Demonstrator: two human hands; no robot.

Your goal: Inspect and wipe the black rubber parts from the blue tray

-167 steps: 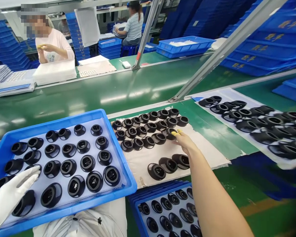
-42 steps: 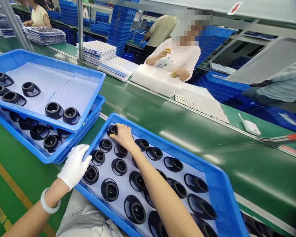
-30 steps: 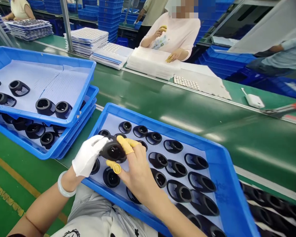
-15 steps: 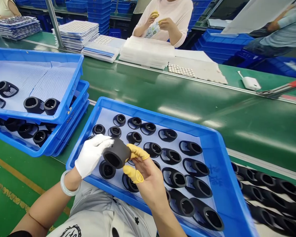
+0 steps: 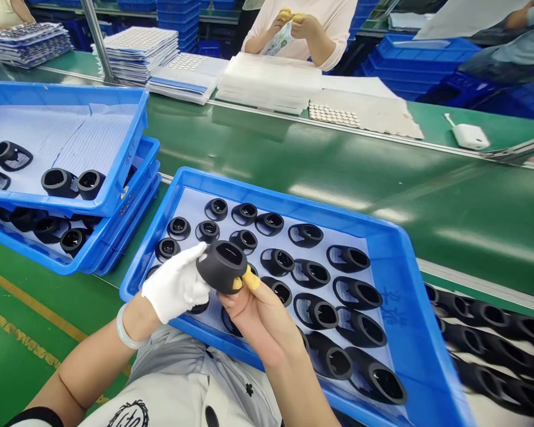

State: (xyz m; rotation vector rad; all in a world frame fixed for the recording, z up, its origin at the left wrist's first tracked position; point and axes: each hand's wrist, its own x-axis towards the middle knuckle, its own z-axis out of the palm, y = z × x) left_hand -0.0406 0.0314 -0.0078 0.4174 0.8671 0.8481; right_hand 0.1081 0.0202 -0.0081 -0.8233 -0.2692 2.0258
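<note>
**Q:** Nearest first. What do you log at the hands?

**A:** I log the right hand [image 5: 260, 323] bare, its fingers [image 5: 250, 279] in yellow finger cots, closed narrow under a black cup-shaped moulded part [image 5: 220, 267]. The left hand [image 5: 175, 287] wears a white glove, and its fingers [image 5: 191, 256] press the part's other side. Both hands are holding it, just above the tray, its opening tilted toward 12 o'clock. A pale bangle [image 5: 125, 329] circles the left wrist.

**Q:** Under the hands?

**A:** I see a blue plastic tray [image 5: 267, 193] with a pale liner [image 5: 320, 222] and rows of black moulded parts [image 5: 307, 235] standing apart on it.

**Q:** Further out?

**A:** At 10 o'clock I note stacked blue trays [image 5: 71, 89], the top one carrying a few black parts. At 4 o'clock, more black parts [image 5: 493, 344] lie on a white sheet, blurred. Beyond them runs a green counter [image 5: 293, 157]. At 12 o'clock, past a stack of white sheets [image 5: 267, 80], a co-worker's hands [image 5: 291, 18] hold something small and yellow.
</note>
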